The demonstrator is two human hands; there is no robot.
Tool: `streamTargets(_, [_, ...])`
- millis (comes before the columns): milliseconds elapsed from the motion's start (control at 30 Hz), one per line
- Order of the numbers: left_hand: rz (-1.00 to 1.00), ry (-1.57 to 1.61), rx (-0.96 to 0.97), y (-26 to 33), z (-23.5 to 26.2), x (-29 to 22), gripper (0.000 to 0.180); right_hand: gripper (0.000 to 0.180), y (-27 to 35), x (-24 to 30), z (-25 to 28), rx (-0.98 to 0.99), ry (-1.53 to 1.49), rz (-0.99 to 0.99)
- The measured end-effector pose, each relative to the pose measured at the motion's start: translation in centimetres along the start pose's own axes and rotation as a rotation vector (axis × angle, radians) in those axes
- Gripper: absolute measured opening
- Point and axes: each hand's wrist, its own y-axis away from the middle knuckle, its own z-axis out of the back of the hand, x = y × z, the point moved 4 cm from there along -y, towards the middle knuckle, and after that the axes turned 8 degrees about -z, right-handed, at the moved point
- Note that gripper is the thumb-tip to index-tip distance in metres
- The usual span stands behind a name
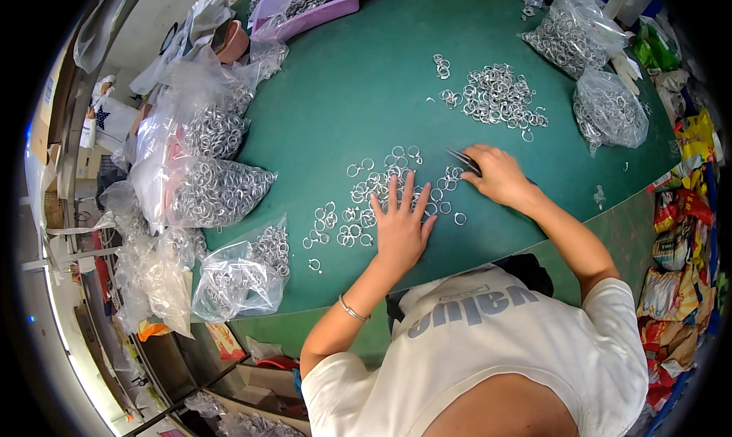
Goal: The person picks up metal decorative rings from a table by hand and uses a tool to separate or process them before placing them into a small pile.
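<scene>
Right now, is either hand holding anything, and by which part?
The right hand grips a thin dark tool by its rear end; its tip points out. The left hand lies flat on loose metal rings, holding nothing.

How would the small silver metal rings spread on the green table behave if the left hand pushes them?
The small silver metal rings lie flat and thin, so they would probably slide across the smooth green table rather than roll. They look light and rigid. Loose and overlapping under the left hand, they would likely scatter or bunch.

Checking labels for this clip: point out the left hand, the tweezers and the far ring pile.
left hand [400,227]: head view, back of hand.
tweezers [463,160]: head view, dark tips.
far ring pile [499,94]: head view, pile's middle.
</scene>
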Motion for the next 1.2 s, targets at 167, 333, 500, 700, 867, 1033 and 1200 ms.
streamTargets(167, [0.151, -0.015, -0.010, 1.7, 0.6, 0.6, 0.055, 0.016, -0.1, 0.1, -0.1, 0.008, 0.111, -0.057])
streamTargets(333, [0.175, 0.007, -0.024, 2.6, 0.2, 1.2, 0.051, 0.015, 0.0, 0.2, 0.2, -0.030, 0.063, -0.103])
streamTargets(500, [0.205, -0.072, -0.030, 3.0, 0.1, 1.9, 0.048, 0.017, 0.5, 2.0, -1.7, 0.084, 0.050, -0.035])
streamTargets(700, [0.234, -0.005, -0.076, 4.4, 0.9, 3.0, 0.051, 0.016, 0.1, 1.7, -1.4, 0.068, -0.067, -0.078])
streamTargets(867, [-0.012, 0.122, -0.071, 1.3, 1.1, -0.9, 0.056, 0.015, 0.4, 1.7, -3.3, 0.165, -0.147, -0.025])
streamTargets(1033, [-0.210, 0.136, -0.077, -0.5, 0.1, -4.2, 0.057, 0.017, -0.9, -0.3, -0.8, 0.206, -0.426, -0.101])
streamTargets(1200, [-0.068, 0.067, -0.072, -0.8, -1.3, -1.4, 0.051, 0.016, -0.7, -2.1, 2.3, 0.039, -0.270, -0.159])
